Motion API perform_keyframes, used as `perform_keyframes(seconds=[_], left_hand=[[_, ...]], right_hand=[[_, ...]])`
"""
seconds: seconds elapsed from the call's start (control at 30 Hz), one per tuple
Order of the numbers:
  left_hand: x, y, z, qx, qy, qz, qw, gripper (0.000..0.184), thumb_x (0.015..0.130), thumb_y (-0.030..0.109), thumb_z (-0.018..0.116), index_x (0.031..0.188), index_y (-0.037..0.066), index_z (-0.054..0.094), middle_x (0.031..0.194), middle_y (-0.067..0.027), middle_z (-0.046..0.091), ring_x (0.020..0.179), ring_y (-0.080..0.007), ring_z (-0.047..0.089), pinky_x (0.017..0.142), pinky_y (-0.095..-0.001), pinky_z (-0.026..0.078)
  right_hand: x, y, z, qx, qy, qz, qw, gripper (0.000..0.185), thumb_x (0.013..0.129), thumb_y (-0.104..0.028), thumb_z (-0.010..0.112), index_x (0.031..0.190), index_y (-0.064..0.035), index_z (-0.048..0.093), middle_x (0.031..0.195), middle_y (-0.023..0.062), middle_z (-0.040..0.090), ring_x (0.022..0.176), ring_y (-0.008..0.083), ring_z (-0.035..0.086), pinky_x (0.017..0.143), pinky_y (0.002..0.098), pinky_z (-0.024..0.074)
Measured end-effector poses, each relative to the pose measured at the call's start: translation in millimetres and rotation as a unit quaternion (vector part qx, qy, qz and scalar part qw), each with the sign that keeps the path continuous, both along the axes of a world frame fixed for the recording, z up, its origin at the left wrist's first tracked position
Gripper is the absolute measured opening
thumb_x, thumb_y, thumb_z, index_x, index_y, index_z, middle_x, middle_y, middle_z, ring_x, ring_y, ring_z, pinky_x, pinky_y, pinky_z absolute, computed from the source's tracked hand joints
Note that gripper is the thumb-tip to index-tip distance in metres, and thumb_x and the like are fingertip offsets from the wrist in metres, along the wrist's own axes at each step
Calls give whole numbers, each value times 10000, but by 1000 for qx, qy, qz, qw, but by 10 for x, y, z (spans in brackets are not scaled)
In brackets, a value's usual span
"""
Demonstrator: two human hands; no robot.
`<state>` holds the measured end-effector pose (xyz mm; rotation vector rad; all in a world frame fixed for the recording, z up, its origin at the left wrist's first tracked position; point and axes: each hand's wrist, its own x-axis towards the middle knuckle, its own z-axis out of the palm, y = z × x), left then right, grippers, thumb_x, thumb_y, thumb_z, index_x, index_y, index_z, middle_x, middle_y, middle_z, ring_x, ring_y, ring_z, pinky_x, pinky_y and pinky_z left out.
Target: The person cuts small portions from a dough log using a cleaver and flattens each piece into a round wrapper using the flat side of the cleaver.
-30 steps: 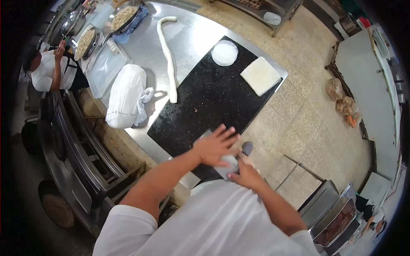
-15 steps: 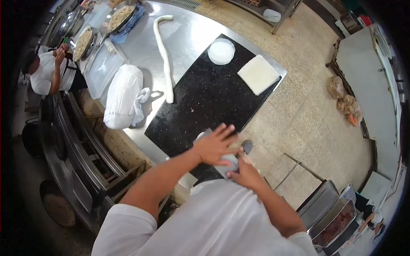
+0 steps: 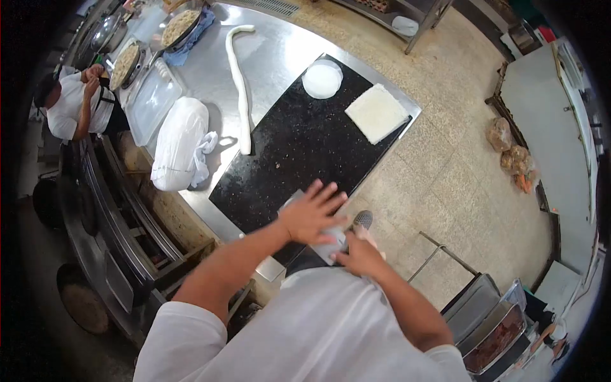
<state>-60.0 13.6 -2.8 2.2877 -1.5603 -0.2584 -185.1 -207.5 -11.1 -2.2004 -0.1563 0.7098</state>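
Observation:
My left hand [image 3: 312, 215] is spread, palm down, over a flat translucent grey-white piece [image 3: 326, 247] at the near edge of the black board [image 3: 293, 153]. My right hand [image 3: 363, 254] grips the right side of that piece, thumb on top. What lies beneath my left palm is hidden. Farther up on the board are a round white stack [image 3: 322, 79] and a square white slab [image 3: 377, 113]. A long white dough rope [image 3: 238, 89] lies on the steel table left of the board, beside a white plastic-wrapped bundle [image 3: 181, 143].
Pans of pale food [image 3: 180, 29] and a clear plastic tray [image 3: 153, 102] sit at the upper left. Another person [image 3: 79, 105] stands at the left edge. Bags [image 3: 512, 153] lie on the floor at right. A metal rack with trays [image 3: 487, 318] stands lower right.
The table and its items appear slightly farther left in the view. My left hand has shifted a little left with the flat piece, still spread; my right hand keeps its hold.

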Motion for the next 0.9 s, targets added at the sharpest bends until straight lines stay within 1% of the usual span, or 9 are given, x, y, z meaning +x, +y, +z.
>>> perform_keyframes(seconds=[0.07, 0.17, 0.33, 0.53, 0.67, 0.8, 0.83, 0.87, 0.9], left_hand=[[18, -242, 20, 25, 42, -22, 999, 754, 900, 691, 578, 1506, 245, 535, 1576, -112, 474, 1544, -394, 270, 1226, -661, 140], [300, -430, 103, 28, -45, -17, 998, 737, 907, 671, 586, 1495, 229, 545, 1574, -102, 474, 1527, -387, 308, 1228, -656, 150], [718, -433, 155, 21, -80, 29, 996, 732, 918, 657, 580, 1512, 234, 523, 1606, -112, 428, 1527, -390, 304, 1230, -647, 155], [34, 182, 113, 33, 10, -10, 999, 773, 904, 672, 581, 1542, 247, 483, 1642, -97, 379, 1555, -362, 262, 1250, -630, 116], [459, -102, 90, 14, -77, 4, 997, 723, 921, 699, 555, 1479, 239, 561, 1577, -106, 468, 1526, -369, 316, 1241, -645, 122], [878, -292, 62, -45, -116, 21, 992, 722, 911, 683, 588, 1463, 218, 573, 1546, -122, 496, 1500, -374, 360, 1236, -653, 121], [919, -312, 171, -61, -165, 28, 984, 738, 901, 701, 585, 1444, 201, 587, 1522, -126, 518, 1460, -373, 418, 1225, -595, 233], [930, -313, 258, -68, -162, 29, 984, 738, 901, 701, 585, 1444, 201, 587, 1522, -126, 518, 1460, -373, 418, 1225, -595, 233], [884, -299, 353, -46, -94, 104, 989, 736, 895, 704, 591, 1424, 193, 595, 1483, -124, 550, 1409, -357, 474, 1186, -541, 306]], right_hand=[[-124, -56, 183, -47, 58, -59, 995, 746, 805, -490, 807, 1248, 55, 558, 1013, 292, 720, 953, 452, 715, 828, 514, 561], [331, -183, 509, -78, 96, -70, 990, 669, 832, -484, 794, 1179, 37, 559, 959, 284, 722, 941, 455, 712, 802, 523, 560], [773, -230, 501, -107, 19, -41, 993, 607, 834, -478, 792, 1098, 15, 556, 908, 287, 716, 934, 462, 710, 775, 527, 558], [85, 164, 201, 9, 39, -18, 999, 599, 821, -460, 806, 1137, 6, 603, 929, 300, 710, 944, 473, 701, 804, 533, 548], [323, 98, 355, -59, 84, -97, 990, 636, 782, -465, 837, 1176, -16, 620, 934, 293, 714, 953, 459, 708, 806, 520, 555], [788, -2, 614, -143, 22, -100, 984, 674, 799, -426, 836, 1226, 10, 549, 922, 297, 709, 924, 478, 703, 781, 537, 551], [811, -2, 650, -154, 7, -104, 982, 680, 814, -405, 829, 1239, 24, 515, 917, 303, 705, 912, 488, 700, 769, 543, 548], [743, 24, 633, -161, 8, -104, 981, 680, 814, -405, 829, 1239, 24, 515, 917, 303, 705, 912, 488, 700, 769, 543, 548], [579, 74, 566, -136, -5, -143, 980, 666, 832, -389, 816, 1234, 30, 491, 913, 311, 701, 903, 497, 697, 762, 544, 546]])
